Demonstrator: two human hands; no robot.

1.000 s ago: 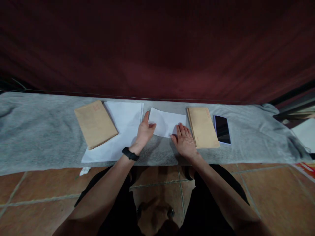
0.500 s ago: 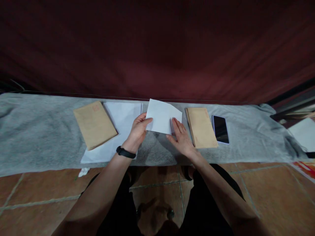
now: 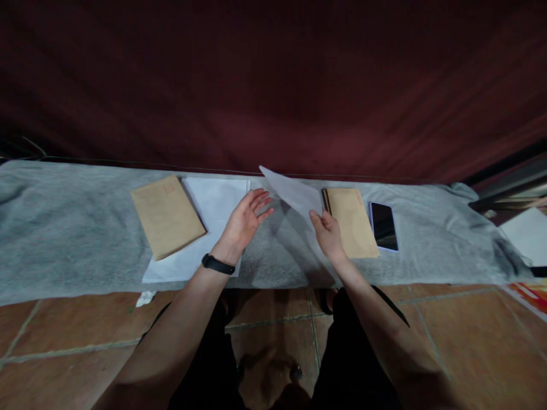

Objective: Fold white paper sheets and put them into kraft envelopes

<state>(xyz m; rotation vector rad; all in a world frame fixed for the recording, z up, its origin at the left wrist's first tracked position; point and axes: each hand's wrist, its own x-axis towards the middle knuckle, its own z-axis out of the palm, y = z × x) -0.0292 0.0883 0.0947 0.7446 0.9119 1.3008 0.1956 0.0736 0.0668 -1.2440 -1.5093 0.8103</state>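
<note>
Between thumb and fingers, my right hand (image 3: 328, 234) grips one end of a folded sheet of white paper (image 3: 293, 192), which is tilted above the grey cloth. My left hand (image 3: 247, 219) is open, palm turned inward and fingers apart, with nothing in it; a gap separates it from the folded paper. Beside that hand lies a stack of white paper sheets (image 3: 217, 200). A pile of brown envelopes (image 3: 168, 216) with a red printed mark rests partly over those sheets. Right beside my right hand is a second stack of brown envelopes (image 3: 352, 222).
A phone (image 3: 383, 226) lies to the right of the second envelope stack. The grey cloth (image 3: 64, 233) covers a long narrow surface against a dark red curtain (image 3: 273, 85). A crumpled white tissue (image 3: 146, 298) is on the tiled floor (image 3: 77, 324). White material (image 3: 525, 233) sits at far right.
My left hand has let go of the paper and its fingers have spread. My right hand, previously flat against the paper, now grips its right end and has tilted it, slightly to the right.
</note>
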